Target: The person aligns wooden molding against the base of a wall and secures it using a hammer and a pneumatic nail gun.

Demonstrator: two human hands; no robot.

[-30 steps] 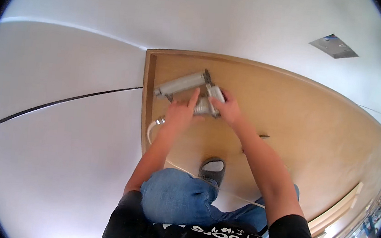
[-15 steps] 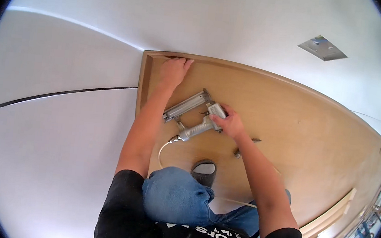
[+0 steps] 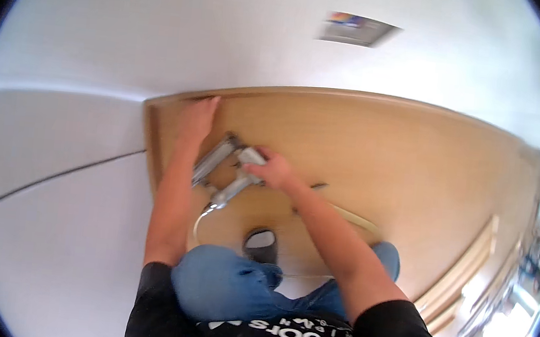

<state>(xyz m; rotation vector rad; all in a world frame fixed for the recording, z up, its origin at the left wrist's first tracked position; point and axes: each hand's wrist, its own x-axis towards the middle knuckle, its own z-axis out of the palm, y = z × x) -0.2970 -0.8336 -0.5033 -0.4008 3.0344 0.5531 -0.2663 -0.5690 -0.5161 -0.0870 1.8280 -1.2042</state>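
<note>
My right hand (image 3: 272, 169) grips the head end of a silver nail gun (image 3: 231, 189), its long magazine (image 3: 213, 162) angled toward the left edge of the wooden panel. An air hose (image 3: 197, 223) curves from the gun's handle toward my knee. At the panel's far left corner, my left hand (image 3: 198, 121) is closed against the raised wooden edging strip (image 3: 251, 92); its fingertips are partly hidden and blurred. The wide light-brown wooden panel (image 3: 375, 153) lies beneath both hands and my foot.
A small dark tool (image 3: 319, 186) lies partly behind my right forearm. Wood strips (image 3: 462, 268) rest at the right. Beyond the panel stands a white wall (image 3: 262, 44) with a recessed box (image 3: 358, 30). My shoe (image 3: 261, 244) is on the panel.
My view has swung to the right, so the panel, hands and nail gun appear farther left and the picture is blurred. Both hands keep nearly the same places on the strip and gun.
</note>
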